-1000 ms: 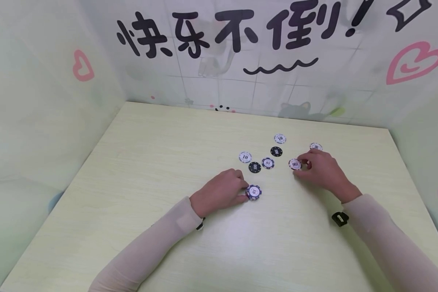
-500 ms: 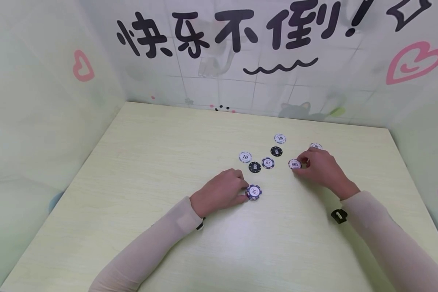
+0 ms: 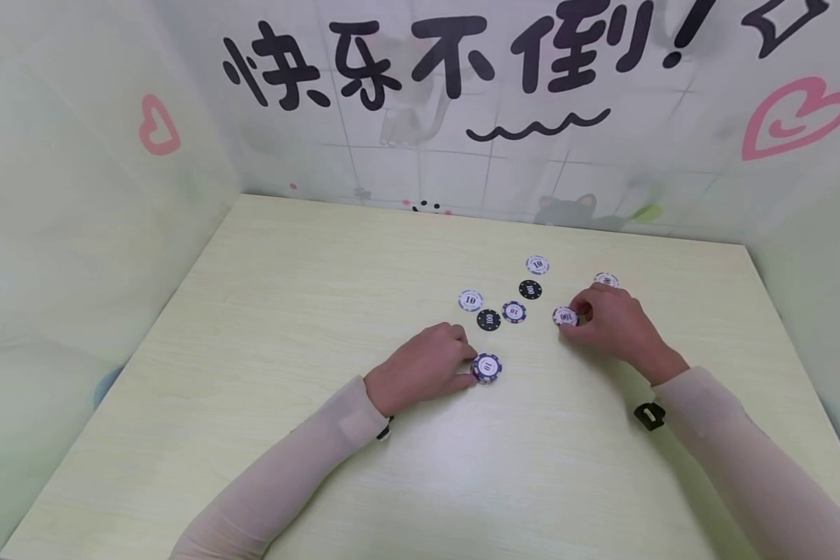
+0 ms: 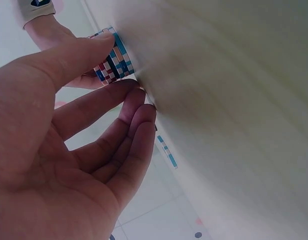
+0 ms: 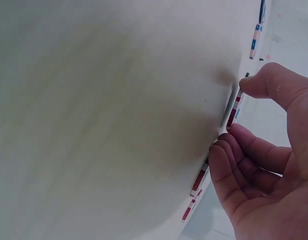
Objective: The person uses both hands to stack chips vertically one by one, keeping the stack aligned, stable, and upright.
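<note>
Left hand [image 3: 420,372] pinches the poker-chip stack [image 3: 486,368] just as a second ago, while the right hand [image 3: 619,330], farther forward, pinches a red-and-white 100 chip [image 3: 565,316] barely shifted since, leaving both apart.

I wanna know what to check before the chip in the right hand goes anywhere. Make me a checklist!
1. Stack held steady: ok, the left hand pinches its side.
2. Chip marked 100 gripped: ok, the right hand pinches its edge.
3. That chip fully off the table: cannot tell.
4. That chip on the stack: not ok, it is apart from it.
5. Number on the chip behind the right hand: cannot tell, the hand hides part of it.
6. Two black chips stacked too: not ok, they lie loose on the table.
</note>
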Tool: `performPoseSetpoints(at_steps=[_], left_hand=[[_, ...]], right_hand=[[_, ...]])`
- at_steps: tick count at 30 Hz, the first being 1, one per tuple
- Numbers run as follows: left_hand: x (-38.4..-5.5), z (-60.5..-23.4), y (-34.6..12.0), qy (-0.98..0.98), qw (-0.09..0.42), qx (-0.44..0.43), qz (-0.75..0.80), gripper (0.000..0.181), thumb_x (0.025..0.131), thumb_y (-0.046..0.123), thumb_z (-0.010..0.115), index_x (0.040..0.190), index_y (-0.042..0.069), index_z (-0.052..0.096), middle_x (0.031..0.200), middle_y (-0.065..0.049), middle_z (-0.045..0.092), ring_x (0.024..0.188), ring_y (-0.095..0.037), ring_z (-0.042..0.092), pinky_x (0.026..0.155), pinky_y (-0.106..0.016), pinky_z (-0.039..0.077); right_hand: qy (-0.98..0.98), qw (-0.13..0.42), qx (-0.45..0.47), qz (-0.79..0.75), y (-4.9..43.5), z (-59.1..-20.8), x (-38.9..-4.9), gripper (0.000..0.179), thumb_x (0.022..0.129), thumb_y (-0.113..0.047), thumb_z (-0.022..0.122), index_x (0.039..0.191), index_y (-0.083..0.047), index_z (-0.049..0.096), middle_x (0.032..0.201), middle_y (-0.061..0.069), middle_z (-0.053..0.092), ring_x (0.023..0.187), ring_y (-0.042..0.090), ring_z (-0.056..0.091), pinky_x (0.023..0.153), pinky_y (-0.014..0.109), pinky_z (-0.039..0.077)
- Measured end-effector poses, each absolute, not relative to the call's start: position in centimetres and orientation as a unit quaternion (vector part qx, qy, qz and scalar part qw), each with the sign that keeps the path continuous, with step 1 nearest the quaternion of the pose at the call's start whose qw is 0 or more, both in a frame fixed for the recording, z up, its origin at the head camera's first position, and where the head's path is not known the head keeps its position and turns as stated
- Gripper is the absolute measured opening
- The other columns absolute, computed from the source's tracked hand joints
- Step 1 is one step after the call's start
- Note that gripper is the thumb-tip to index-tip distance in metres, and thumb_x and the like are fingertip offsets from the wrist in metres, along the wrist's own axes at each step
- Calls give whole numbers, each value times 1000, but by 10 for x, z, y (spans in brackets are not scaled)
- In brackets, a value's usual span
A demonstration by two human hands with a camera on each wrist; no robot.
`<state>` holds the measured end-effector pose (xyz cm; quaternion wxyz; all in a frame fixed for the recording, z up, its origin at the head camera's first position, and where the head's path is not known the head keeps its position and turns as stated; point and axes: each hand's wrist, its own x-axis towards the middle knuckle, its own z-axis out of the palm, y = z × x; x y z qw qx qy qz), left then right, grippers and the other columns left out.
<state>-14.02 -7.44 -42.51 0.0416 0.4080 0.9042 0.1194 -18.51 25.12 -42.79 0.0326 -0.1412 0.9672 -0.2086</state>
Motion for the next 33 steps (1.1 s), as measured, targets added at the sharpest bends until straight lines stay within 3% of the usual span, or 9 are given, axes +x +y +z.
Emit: performPoseSetpoints(at_steps=[8, 17, 33], left_hand=[[-140, -425, -74, 904, 48, 406, 124, 29, 99, 28, 86, 115, 4, 85, 109, -11, 77, 100, -23, 72, 91, -35, 58], [-140, -423, -75, 902, 42, 410, 124, 28, 99, 28, 86, 114, 4, 85, 108, -11, 77, 99, -24, 72, 90, -35, 58], [-141, -425, -75, 904, 41, 410, 115, 27, 100, 27, 85, 115, 5, 85, 109, -11, 78, 100, -24, 73, 91, -35, 59]], right_hand=[[965, 42, -142, -216, 246, -428, -178, 37, 91, -24, 85, 111, 5, 78, 107, 17, 71, 95, 34, 63, 88, 56, 53], [963, 28, -167, -209, 228, -426, -166, 32, 89, -23, 88, 108, 1, 79, 103, 11, 69, 88, 27, 61, 81, 45, 54], [948, -9, -244, -203, 202, -422, -148, 27, 87, -22, 88, 102, -2, 79, 93, 4, 68, 82, 20, 62, 74, 41, 57]])
